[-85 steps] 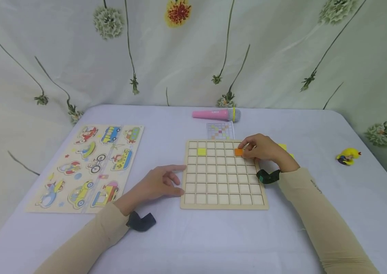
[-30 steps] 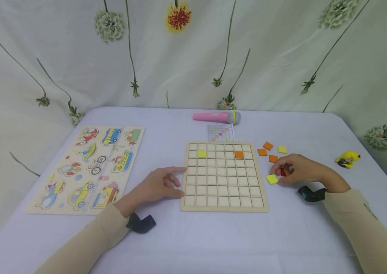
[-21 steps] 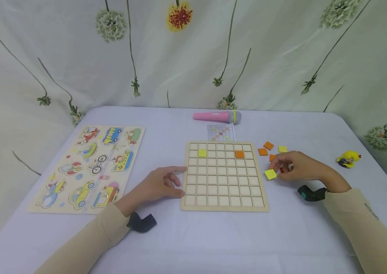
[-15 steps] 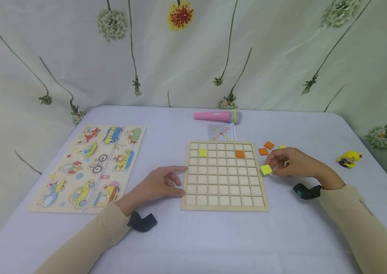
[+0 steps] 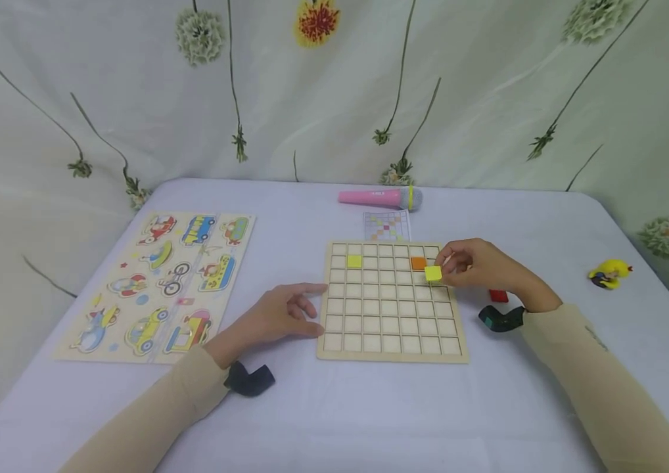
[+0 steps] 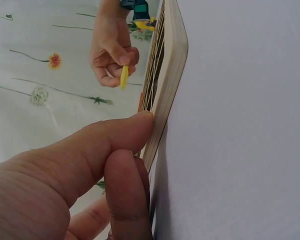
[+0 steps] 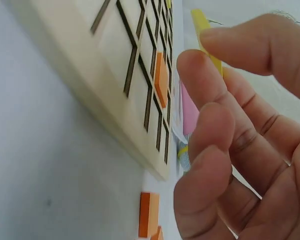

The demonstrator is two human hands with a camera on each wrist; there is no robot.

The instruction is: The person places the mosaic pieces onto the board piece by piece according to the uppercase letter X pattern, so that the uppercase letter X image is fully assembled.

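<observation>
A wooden grid board lies on the white table, with a yellow tile and an orange tile in its upper cells. Between thumb and fingers, my right hand pinches another yellow tile, held just above the board's upper right part. The right wrist view shows that yellow tile edge-on, clear of the grid. My left hand touches the board's left edge with thumb and index finger; the left wrist view shows the thumb against the wooden rim.
Behind the board lie a patterned grid card and a pink toy microphone. A vehicle picture puzzle is at the left. On the right are a red tile, loose orange tiles and a yellow duck-like toy.
After placing the orange tile and letting go, my right hand has picked up a yellow tile from the right and carried it left over the board. My left hand stays at the board's edge.
</observation>
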